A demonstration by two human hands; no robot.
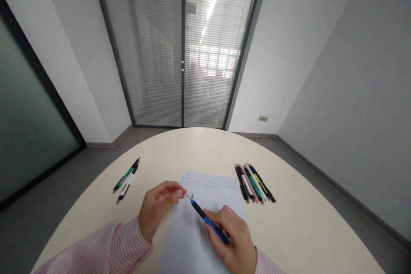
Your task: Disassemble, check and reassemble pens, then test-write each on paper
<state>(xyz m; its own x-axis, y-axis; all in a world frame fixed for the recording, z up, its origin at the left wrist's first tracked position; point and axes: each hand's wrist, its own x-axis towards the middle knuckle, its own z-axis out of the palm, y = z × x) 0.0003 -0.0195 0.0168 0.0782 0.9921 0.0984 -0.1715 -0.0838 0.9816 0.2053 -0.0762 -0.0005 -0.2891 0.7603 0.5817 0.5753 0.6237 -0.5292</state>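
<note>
At the far left we see a frosted glass panel in a dark frame. Next, on the left part of our pale round table, there lie two pens side by side, both slanting: a green and black pen and, just to the right of it, a white and black pen.

Then comes our left hand, in a pink striped sleeve. Its thumb and fingertips are pressed together on a small clear piece, close to the front end of a blue and black pen. Whether this piece touches the pen, we cannot tell.

The pen is above a sheet of paper, which carries lines of writing at its far edge. It slants, its front end pointing toward our left hand. Our right hand has the thumb and fingers clamped on its barrel.

To the right of the paper there lies a close row of pens, with black, pink, white, green and yellow parts. Farther right, behind the table, a wall plate is low on the wall.
</note>
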